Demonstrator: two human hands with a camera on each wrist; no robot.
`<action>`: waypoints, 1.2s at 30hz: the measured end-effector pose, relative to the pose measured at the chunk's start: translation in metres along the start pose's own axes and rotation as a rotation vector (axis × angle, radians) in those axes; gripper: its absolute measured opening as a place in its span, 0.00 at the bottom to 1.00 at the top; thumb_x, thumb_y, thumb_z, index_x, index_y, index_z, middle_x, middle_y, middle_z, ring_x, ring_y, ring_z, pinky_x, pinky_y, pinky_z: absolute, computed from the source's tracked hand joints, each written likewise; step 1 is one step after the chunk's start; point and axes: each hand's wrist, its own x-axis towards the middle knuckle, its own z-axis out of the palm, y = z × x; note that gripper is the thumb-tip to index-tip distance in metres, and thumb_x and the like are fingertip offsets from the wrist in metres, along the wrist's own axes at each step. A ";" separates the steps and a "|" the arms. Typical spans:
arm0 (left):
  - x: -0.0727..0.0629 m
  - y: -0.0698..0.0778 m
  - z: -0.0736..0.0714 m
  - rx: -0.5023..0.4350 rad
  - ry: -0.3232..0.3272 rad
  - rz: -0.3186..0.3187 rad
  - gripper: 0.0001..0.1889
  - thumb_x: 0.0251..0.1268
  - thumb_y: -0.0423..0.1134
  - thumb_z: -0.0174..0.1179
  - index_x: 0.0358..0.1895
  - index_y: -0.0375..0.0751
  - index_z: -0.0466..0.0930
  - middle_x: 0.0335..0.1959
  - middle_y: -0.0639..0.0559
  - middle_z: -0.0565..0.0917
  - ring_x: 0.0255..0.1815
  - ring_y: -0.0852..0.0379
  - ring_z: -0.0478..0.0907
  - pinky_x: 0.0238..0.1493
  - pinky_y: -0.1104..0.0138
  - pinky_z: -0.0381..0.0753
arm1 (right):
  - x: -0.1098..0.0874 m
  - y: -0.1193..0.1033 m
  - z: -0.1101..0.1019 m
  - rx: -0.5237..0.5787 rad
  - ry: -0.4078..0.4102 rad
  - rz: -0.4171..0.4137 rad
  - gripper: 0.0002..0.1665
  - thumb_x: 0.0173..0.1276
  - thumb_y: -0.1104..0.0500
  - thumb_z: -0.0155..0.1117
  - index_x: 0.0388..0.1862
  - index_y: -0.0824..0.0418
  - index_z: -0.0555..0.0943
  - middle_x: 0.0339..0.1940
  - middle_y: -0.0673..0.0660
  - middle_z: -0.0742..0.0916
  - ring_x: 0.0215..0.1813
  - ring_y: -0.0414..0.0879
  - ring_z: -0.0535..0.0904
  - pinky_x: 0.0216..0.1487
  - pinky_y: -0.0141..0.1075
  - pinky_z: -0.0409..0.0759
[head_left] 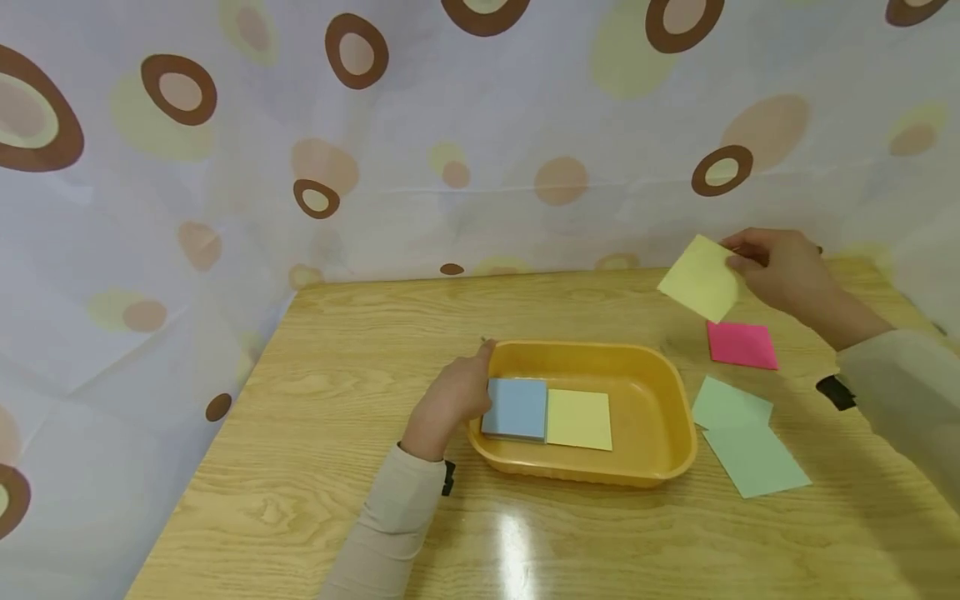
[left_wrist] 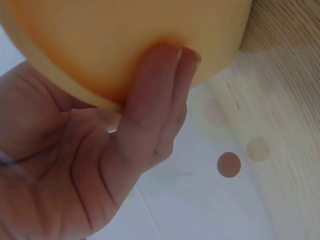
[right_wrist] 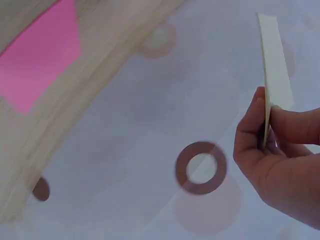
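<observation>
My left hand (head_left: 453,392) grips the left end of an orange plastic tray (head_left: 652,417); in the left wrist view its fingers (left_wrist: 152,85) press against the outer wall, with the thumb on the other side of the rim. Inside the tray, a blue sticky-note pad (head_left: 515,408) lies beside a yellow sticky-note pad (head_left: 579,419). Above the table at the right, my right hand (head_left: 787,267) pinches a pale yellow sticky note pad (head_left: 701,279) by its corner, between thumb and fingers. The right wrist view shows this pad (right_wrist: 276,62) nearly edge-on.
A pink sticky-note pad (head_left: 742,345) lies on the wooden table (head_left: 337,375) below the right hand. Two pale green sticky notes (head_left: 757,461) overlap just right of the tray. A patterned curtain (head_left: 487,125) hangs behind the table and along its sides.
</observation>
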 end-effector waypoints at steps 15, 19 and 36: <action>0.002 -0.004 0.001 0.001 0.015 0.026 0.38 0.61 0.21 0.52 0.76 0.36 0.49 0.11 0.53 0.64 0.10 0.60 0.57 0.12 0.72 0.58 | -0.010 -0.105 0.080 0.017 -0.703 -0.224 0.16 0.67 0.74 0.48 0.50 0.74 0.78 0.46 0.63 0.82 0.46 0.54 0.77 0.48 0.48 0.77; 0.003 -0.004 0.003 -0.003 0.005 0.015 0.39 0.62 0.21 0.52 0.76 0.37 0.49 0.11 0.53 0.64 0.10 0.60 0.57 0.12 0.72 0.58 | -0.007 -0.110 0.099 -0.026 -0.786 -0.178 0.20 0.62 0.78 0.44 0.50 0.76 0.77 0.48 0.66 0.81 0.47 0.55 0.76 0.46 0.44 0.77; 0.003 -0.005 0.001 0.006 0.000 0.007 0.40 0.61 0.21 0.53 0.76 0.38 0.48 0.12 0.53 0.65 0.10 0.60 0.57 0.12 0.72 0.58 | -0.005 -0.123 0.129 -0.077 -0.887 0.015 0.18 0.63 0.75 0.39 0.19 0.55 0.59 0.18 0.49 0.58 0.19 0.40 0.49 0.21 0.30 0.54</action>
